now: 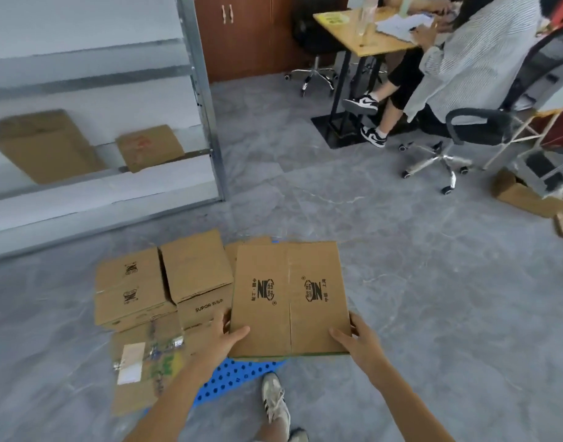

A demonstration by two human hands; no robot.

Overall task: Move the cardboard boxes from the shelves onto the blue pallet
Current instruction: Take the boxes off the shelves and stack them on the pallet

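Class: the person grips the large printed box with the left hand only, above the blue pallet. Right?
No: the head view shows both the left hand and the right hand gripping the large printed box above the blue pallet.

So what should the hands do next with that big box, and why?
Probably lower the big box the last bit onto the blue pallet, then let go. The left hand and right hand grip its near corners, it is over the pallet beside the boxes already there, and two boxes wait on the shelf.
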